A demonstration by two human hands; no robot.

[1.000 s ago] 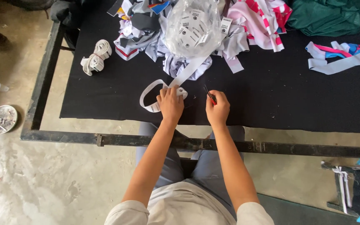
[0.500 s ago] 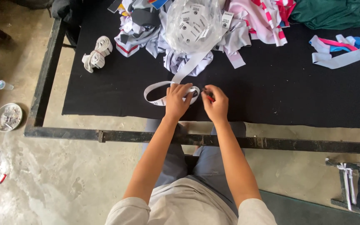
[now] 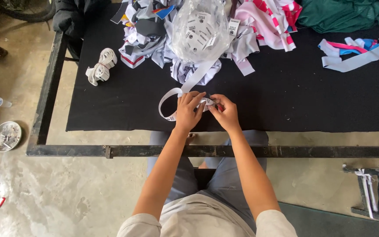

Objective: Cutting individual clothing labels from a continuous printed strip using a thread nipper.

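At the near edge of the black counter point(image 3: 286, 105), the fingers of the left hand point(image 3: 188, 109) and right hand point(image 3: 225, 113) are pinched together on a white printed ribbon strip point(image 3: 166, 103), which loops out to the left and runs up toward a clear bag of labels point(image 3: 200, 28). Around that bag lie mixed fabric scraps point(image 3: 145, 37). A rolled white bundle point(image 3: 101, 66) sits well apart to the left, green cloth point(image 3: 338, 15) at the far right.
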